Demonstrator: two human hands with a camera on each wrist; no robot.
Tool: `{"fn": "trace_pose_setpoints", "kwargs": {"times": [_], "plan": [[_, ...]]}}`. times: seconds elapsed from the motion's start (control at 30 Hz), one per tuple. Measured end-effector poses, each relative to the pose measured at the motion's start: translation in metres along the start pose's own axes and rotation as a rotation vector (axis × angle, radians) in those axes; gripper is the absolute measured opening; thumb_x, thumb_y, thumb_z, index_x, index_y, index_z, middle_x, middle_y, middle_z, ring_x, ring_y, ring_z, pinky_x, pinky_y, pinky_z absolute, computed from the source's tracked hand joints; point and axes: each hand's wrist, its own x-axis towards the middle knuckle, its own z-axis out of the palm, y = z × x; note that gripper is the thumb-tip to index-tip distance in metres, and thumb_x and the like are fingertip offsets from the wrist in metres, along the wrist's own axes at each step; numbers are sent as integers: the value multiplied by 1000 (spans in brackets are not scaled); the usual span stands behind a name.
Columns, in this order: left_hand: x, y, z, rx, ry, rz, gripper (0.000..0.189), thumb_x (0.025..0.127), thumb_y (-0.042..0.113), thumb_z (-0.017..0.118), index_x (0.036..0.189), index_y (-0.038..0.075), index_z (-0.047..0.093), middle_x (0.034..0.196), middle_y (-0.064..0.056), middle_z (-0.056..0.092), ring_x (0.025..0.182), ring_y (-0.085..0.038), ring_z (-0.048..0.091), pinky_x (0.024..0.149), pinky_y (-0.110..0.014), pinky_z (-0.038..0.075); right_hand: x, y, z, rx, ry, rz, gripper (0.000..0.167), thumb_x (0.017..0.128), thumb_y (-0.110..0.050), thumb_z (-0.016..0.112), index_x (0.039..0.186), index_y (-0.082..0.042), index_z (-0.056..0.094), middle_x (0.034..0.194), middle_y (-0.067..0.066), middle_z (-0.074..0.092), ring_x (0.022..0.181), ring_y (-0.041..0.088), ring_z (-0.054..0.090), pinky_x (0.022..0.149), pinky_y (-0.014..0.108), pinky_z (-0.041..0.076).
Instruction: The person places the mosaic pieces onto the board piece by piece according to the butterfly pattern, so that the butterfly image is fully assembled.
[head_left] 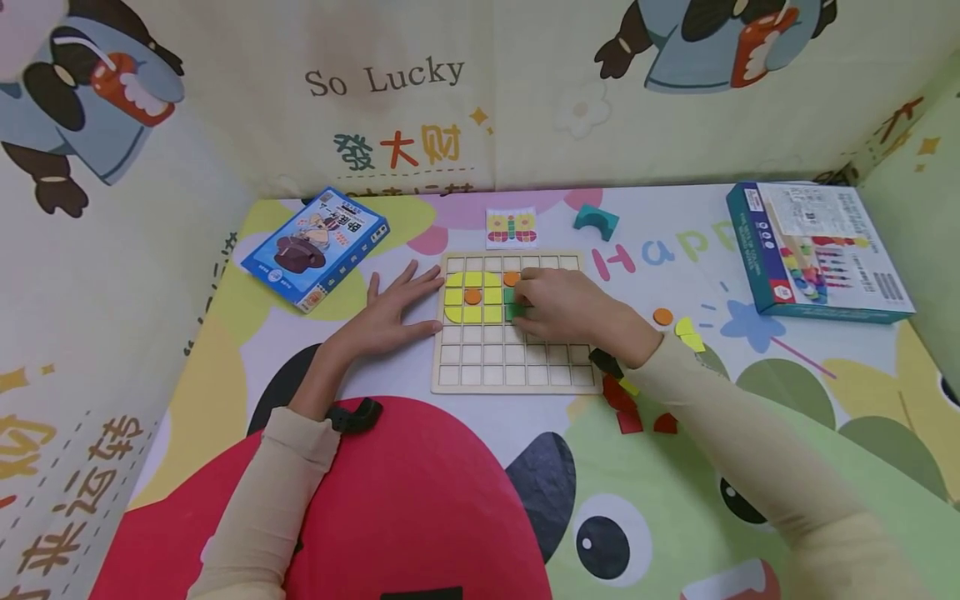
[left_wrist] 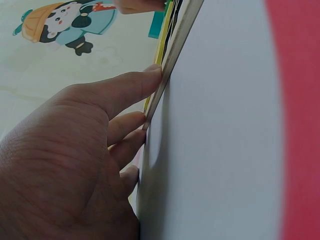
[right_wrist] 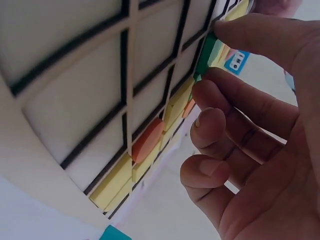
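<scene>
Right hand (head_left: 562,307) pinched small green tile (right_wrist: 204,57) at pale wooden grid board (head_left: 517,389); left hand (head_left: 386,315), fingers kinda splayed, touched board's edge.

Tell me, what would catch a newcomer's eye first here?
Probably the gridded board mid-table in the head view, its upper left bright with yellow tiles around an orange disc. Next, perhaps, the right grip touching a green tile on that board. The big red shape printed on the tablecloth, below the board, stands out too.
</scene>
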Motion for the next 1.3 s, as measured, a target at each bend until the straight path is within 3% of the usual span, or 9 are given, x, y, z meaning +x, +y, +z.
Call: {"fn": "trace_pose_setpoints", "kwargs": {"times": [0.3,0.6,0.73,0.97,1.3], "plan": [[0,1,0,-1,-1,-3,82,97,49,70,167,29,34,179,8,21,170,-25,-5,126,-70,-22,-3,1,2,33,11,4,36,92,-34,82,117,-9,79,113,9,76,96,22,68,87,38,64],[0,0,1,5,-3,-2,81,97,50,70,167,30,34,179,8,21,170,-25,-5,126,-71,-22,-15,16,1,176,5,-10,30,98,-28,76,122,-11,78,111,7,73,99,22,66,84,37,61],[0,0,2,5,-2,-1,81,97,50,70,167,30,34,179,8,21,170,-24,-5,126,-70,-22,-28,28,-4,214,13,31,28,98,-27,77,122,-11,78,121,8,74,107,24,67,88,39,63],[-1,-1,2,6,1,-3,81,97,51,70,167,30,34,179,9,21,170,-25,-4,126,-70,-22,-55,48,-14,206,25,110,31,96,-24,79,124,-11,77,109,9,73,78,19,58,64,29,52],[0,0,2,10,1,-11,82,97,52,69,167,31,33,179,9,21,170,-24,-4,126,-70,-22,-101,70,-20,172,70,153,29,94,-23,81,121,-12,78,101,4,74,79,15,58,67,24,53]]}}
